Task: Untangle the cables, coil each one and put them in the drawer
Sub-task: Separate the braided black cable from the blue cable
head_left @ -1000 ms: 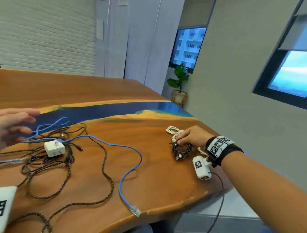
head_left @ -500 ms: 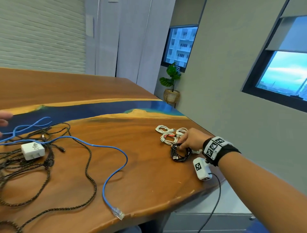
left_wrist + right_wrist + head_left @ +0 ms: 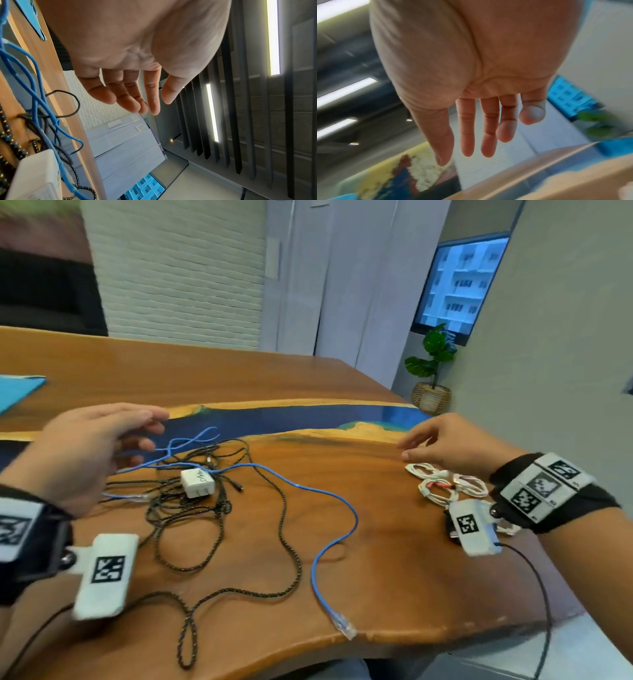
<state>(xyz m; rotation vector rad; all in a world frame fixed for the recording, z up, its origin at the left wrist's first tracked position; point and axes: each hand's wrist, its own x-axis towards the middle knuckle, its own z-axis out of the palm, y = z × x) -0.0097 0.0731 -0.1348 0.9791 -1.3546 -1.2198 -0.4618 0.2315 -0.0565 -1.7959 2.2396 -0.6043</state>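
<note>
A tangle lies on the wooden table: a blue network cable, a black braided cable and a white charger block. My left hand hovers over the tangle's far left with relaxed fingers, holding nothing; the left wrist view shows the empty left hand with the blue cable beside it. Coiled white cables lie at the right, with a black coil partly hidden behind my wrist camera. My right hand hangs above them, fingers straight and empty; the right hand looks the same in its wrist view.
The table's front edge runs close below the blue cable's clear plug. A blue sheet lies at the far left of the table. A potted plant stands on the floor past the far right corner.
My right hand has let go of the black coil and lifted off it, fingers now spread. The view swung left, and my left hand has come back in over the tangle.
</note>
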